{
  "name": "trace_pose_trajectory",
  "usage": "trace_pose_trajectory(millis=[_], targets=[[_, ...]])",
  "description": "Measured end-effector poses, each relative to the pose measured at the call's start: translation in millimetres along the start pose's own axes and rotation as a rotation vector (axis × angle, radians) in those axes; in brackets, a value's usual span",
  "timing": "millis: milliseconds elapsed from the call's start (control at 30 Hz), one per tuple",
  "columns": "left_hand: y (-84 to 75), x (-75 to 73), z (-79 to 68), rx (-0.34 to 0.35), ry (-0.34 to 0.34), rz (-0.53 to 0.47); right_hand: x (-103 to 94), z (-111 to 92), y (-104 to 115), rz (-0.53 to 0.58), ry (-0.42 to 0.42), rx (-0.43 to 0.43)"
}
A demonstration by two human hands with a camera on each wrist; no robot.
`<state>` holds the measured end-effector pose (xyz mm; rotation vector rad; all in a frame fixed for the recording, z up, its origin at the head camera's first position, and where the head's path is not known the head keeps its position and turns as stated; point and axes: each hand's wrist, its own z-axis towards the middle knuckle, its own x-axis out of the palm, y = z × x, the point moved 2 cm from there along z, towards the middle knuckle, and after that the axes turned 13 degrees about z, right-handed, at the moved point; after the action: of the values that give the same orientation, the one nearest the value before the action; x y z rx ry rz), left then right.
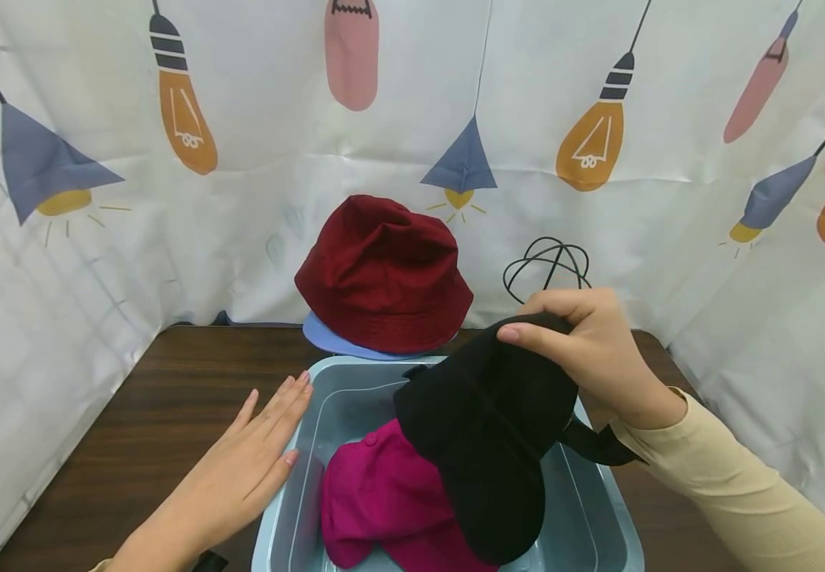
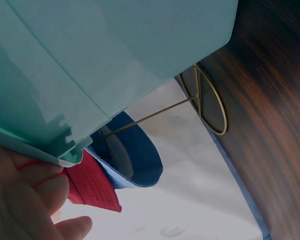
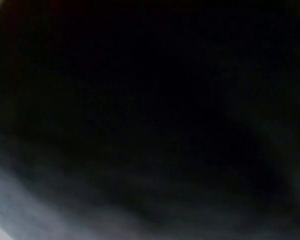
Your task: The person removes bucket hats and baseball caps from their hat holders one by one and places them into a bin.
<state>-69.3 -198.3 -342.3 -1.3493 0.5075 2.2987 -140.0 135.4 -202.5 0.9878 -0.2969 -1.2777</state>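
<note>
My right hand (image 1: 594, 349) pinches a black baseball cap (image 1: 491, 421) by its crown, between thumb and fingers. The cap hangs brim down over the light blue plastic bin (image 1: 305, 508) and covers part of a magenta cap (image 1: 391, 492) lying inside. Fingers straight, my left hand (image 1: 241, 461) rests against the bin's left rim; in the left wrist view its fingers (image 2: 52, 192) are at the rim beside the bin wall (image 2: 105, 45). Dark, blurred cloth (image 3: 140, 120) fills nearly the whole right wrist view, so the right fingers are hidden there.
Behind the bin, a dark red bucket hat (image 1: 387, 278) sits atop a blue hat (image 1: 334, 338); in the left wrist view a wire stand (image 2: 155, 116) reaches under them. A black wire stand (image 1: 548, 258) rises behind my right hand. A patterned white curtain (image 1: 262, 206) backs the wooden table (image 1: 119, 445).
</note>
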Motion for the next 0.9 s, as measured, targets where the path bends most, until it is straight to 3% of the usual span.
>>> trace_pose_trajectory(millis=[267,600,900], targets=[[0.4,0.6,-0.7,0.000,-0.003,0.002,5.8,-6,-10,0.050,0.054,0.127],[1.4,1.7,0.3,0.003,0.003,0.003,16.0,-14,-32,0.056,0.169,0.153],[1.9,1.6,0.2,0.001,0.015,-0.005,34.0,-20,-50,0.056,0.285,0.226]])
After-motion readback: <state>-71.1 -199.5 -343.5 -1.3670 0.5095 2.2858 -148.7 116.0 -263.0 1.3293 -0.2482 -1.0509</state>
